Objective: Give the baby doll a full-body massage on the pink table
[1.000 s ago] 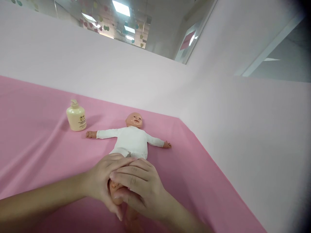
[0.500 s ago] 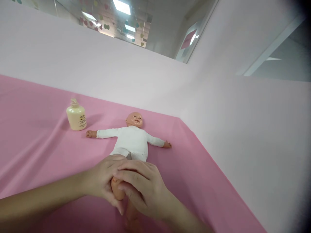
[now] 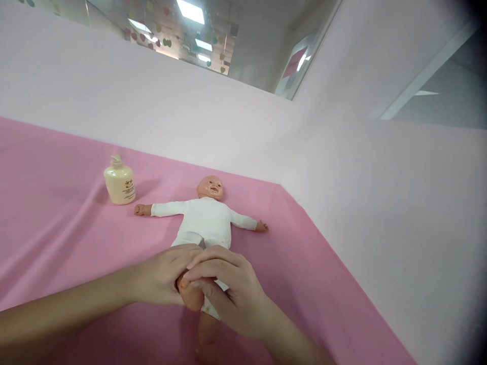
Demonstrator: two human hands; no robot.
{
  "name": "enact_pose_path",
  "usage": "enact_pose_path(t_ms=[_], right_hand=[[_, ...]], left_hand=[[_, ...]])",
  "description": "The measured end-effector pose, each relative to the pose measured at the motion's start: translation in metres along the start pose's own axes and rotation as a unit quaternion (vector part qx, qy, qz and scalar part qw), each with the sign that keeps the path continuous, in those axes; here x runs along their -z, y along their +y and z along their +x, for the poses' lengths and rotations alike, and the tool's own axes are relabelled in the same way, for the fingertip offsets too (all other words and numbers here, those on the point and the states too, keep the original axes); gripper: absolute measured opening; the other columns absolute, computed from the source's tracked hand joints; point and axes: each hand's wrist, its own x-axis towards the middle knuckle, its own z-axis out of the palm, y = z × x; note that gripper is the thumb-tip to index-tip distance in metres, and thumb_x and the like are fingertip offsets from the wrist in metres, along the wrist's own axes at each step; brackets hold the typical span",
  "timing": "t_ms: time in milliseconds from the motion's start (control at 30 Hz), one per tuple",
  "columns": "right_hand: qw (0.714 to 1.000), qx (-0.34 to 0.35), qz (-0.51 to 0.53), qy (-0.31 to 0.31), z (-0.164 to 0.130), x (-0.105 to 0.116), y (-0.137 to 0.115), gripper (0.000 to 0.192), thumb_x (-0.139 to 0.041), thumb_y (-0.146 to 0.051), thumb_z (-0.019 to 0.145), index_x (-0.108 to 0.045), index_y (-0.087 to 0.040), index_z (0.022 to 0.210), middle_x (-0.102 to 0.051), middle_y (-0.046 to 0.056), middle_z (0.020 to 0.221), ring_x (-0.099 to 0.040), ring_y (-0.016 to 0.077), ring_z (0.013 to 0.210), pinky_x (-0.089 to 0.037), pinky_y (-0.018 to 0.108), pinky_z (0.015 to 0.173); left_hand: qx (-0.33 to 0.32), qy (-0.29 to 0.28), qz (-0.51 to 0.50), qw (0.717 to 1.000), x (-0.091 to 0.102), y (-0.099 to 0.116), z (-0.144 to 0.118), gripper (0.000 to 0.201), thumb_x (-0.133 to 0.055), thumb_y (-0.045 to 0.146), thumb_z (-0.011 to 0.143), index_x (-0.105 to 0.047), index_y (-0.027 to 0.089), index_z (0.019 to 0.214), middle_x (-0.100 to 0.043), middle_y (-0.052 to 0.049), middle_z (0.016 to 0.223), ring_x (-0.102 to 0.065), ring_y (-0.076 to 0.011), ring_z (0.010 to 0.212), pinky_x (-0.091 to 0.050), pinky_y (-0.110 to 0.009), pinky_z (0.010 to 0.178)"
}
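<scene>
Both hands are closed around one bare leg of the doll (image 3: 203, 218), which lies face-up on the pink sheet (image 3: 57, 243). Left hand (image 3: 162, 279) and right hand (image 3: 232, 294) sit higher on the leg than a second ago, nearer the hips. Lotion bottle (image 3: 119, 182) stands apart, untouched.

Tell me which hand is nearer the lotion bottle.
Left. The left hand wraps the doll's leg, on the lotion bottle side; the right hand grips from the far side.
</scene>
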Motion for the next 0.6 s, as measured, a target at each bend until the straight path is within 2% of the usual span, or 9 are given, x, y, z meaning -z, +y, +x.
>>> enact_pose_path(t_ms=[133,300,433,500,600], right_hand=[[1.000,-0.004,-0.005,0.001,0.000,0.000,0.001,0.021,-0.047,-0.009,0.094,-0.065,-0.020,0.098,-0.070,0.004,0.099,-0.067,0.0087,0.090,-0.058,0.022,0.083],[1.000,-0.003,0.012,0.007,0.001,0.001,0.000,0.022,-0.050,-0.006,0.091,-0.065,-0.021,0.098,-0.070,0.003,0.098,-0.067,0.0092,0.093,-0.057,0.021,0.086],[1.000,-0.012,0.016,0.003,0.000,0.002,0.002,0.022,-0.049,-0.009,0.093,-0.066,-0.023,0.100,-0.069,0.003,0.100,-0.067,0.0092,0.094,-0.057,0.022,0.086],[1.000,-0.023,0.014,0.004,-0.001,0.002,0.003,0.020,-0.049,-0.011,0.094,-0.065,-0.022,0.099,-0.069,0.003,0.100,-0.067,0.0095,0.094,-0.057,0.024,0.087],[0.999,-0.045,0.025,0.013,-0.003,0.002,0.005,0.018,-0.050,-0.011,0.093,-0.065,-0.021,0.098,-0.069,0.003,0.098,-0.067,0.0101,0.093,-0.057,0.024,0.085]], left_hand=[[-0.003,-0.019,-0.022,1.000,0.002,-0.003,0.000,0.005,-0.056,0.023,0.080,-0.052,0.020,0.083,-0.058,0.002,0.086,-0.058,-0.0160,0.081,-0.053,-0.030,0.074],[-0.011,-0.040,-0.052,0.998,0.010,-0.002,0.001,0.024,-0.063,0.022,0.078,-0.056,0.022,0.101,-0.061,-0.001,0.102,-0.060,-0.0181,0.093,-0.054,-0.031,0.082],[-0.014,-0.050,-0.054,0.997,0.016,0.002,0.005,0.029,-0.064,0.026,0.080,-0.056,0.023,0.108,-0.062,-0.001,0.109,-0.060,-0.0207,0.100,-0.054,-0.033,0.085],[-0.027,-0.057,-0.041,0.997,0.016,-0.001,0.007,0.028,-0.062,0.027,0.082,-0.057,0.023,0.109,-0.062,-0.003,0.110,-0.059,-0.0216,0.101,-0.053,-0.035,0.085],[-0.058,-0.054,0.011,0.997,0.013,-0.008,0.007,0.016,-0.057,0.025,0.087,-0.057,0.021,0.102,-0.064,-0.005,0.101,-0.060,-0.0206,0.094,-0.051,-0.036,0.083]])
